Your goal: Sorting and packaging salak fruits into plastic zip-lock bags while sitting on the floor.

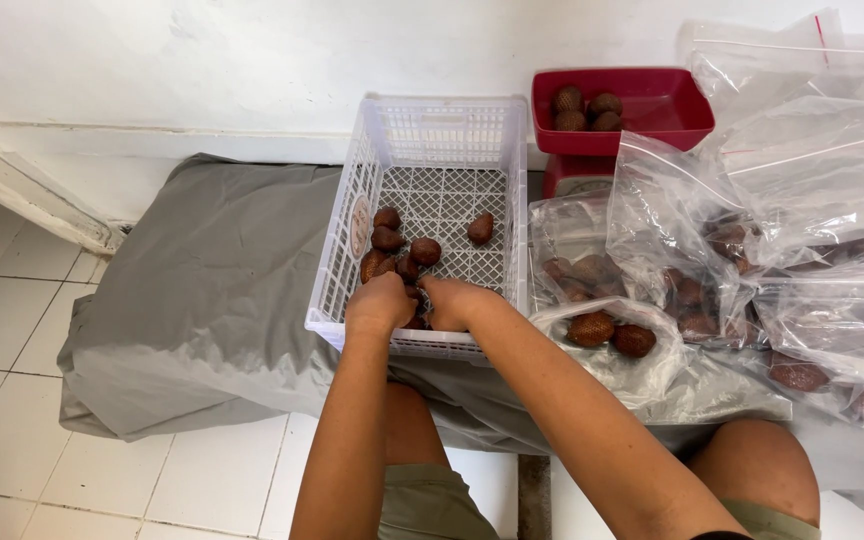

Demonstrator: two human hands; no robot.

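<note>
A white plastic crate [422,130] sits on a grey cloth [212,270] and holds several brown scaly fruits [425,250]. Both my hands reach over the crate's near edge into the pile. My left hand [379,303] is curled around fruit at the near left of the pile. My right hand [452,302] is beside it, fingers closed down among the fruits; what it holds is hidden. One fruit [481,228] lies apart toward the crate's right side.
A red scale tray [667,105] at the back right carries several fruits [584,108]. Clear zip bags [742,240], some with fruit inside, are heaped at the right. White floor tiles [12,330] lie to the left. My knees show below.
</note>
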